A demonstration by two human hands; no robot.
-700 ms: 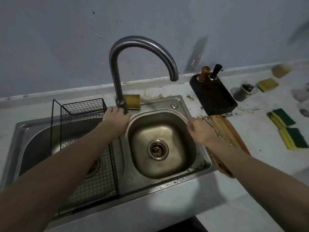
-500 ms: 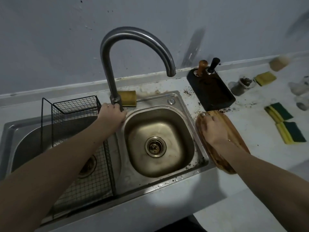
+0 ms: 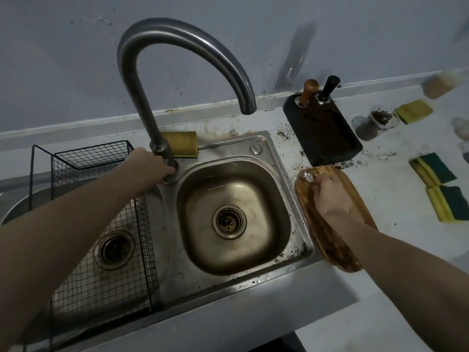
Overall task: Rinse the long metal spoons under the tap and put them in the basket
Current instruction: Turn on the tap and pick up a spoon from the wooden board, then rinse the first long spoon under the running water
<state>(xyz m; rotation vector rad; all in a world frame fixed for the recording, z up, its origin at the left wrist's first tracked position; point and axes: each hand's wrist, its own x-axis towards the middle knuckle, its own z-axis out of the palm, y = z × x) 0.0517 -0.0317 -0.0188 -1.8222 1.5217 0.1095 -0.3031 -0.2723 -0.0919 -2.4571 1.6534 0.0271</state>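
Observation:
My right hand lies on the wooden tray to the right of the sink. Its fingers are closed over a long metal spoon; only the spoon's bowl shows past the fingertips, at the tray's far left end. My left hand grips the base of the curved steel tap, whose spout hangs over the right basin. No water runs. The black wire basket stands in the left basin, and my left forearm crosses over it.
A yellow sponge lies behind the tap. A black holder block with two handled tools stands behind the tray. A tipped jar and spilled dark grounds dirty the counter. Green-yellow sponges lie far right.
My right hand moved from the sink's right rim out onto the wooden tray with the spoon and now rests there. My left hand stayed at the tap base. The view came closer.

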